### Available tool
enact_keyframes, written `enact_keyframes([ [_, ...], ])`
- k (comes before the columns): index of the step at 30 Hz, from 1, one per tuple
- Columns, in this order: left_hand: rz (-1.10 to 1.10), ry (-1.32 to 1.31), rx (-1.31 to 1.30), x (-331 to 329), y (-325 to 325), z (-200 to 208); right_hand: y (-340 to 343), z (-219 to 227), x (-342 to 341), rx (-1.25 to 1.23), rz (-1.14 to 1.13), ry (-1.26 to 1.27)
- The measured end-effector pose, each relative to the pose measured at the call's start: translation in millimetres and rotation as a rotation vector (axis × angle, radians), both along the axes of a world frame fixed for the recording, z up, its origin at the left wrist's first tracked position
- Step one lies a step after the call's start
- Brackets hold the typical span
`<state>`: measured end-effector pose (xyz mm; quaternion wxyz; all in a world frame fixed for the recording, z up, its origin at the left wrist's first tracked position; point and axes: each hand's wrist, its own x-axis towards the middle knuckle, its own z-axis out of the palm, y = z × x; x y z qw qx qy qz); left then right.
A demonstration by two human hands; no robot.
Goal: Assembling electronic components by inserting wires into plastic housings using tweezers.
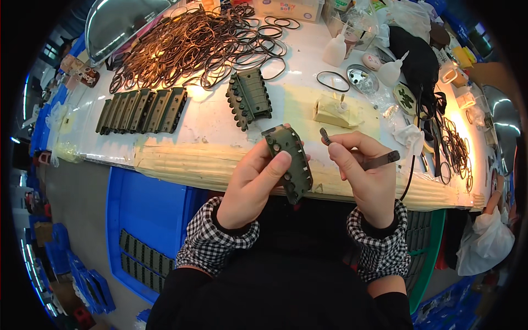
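Note:
My left hand [253, 184] grips a dark green toy tank hull [294, 159] with small round wheels along its side, thumb pressed on top. In my right hand [366, 170], just right of the hull and apart from it, is a dark narrow strip [383, 160]; one end sticks out past my thumb and fingertip, the other beyond my knuckles. Whether the strip is a rubber track or a tool, I cannot tell. Beyond my left hand stand stacked green hulls [254, 96] with wheels. A row of several more hulls [140, 111] lies at the left.
Looped dark rubber bands [181, 47] are heaped at the far left. A tape-covered block [333, 111] with a short peg sits beyond my right hand. Squeeze bottles [334, 50], a round metal dish [362, 78] and bags crowd the right. A blue tray [146, 206] stands below the padded table edge.

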<state>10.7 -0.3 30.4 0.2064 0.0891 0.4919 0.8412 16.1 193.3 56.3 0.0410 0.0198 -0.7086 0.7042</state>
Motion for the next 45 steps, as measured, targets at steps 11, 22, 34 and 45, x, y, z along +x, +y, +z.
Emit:
enact_keyframes([
  [11, 0.379, 0.667, -0.649, -8, 10, -14, -28, 0, -21, -0.099, 0.121, -0.011],
  [22, 0.387, 0.642, -0.646, -8, 14, -17, -13, 12, -36, 0.197, 0.083, 0.053],
  [34, 0.428, 0.638, -0.600, -9, 17, -21, -12, 5, -48, 0.130, 0.217, -0.014],
  [45, 0.445, 0.605, -0.577, -12, 18, -24, -20, 1, -44, 0.094, 0.155, -0.017],
])
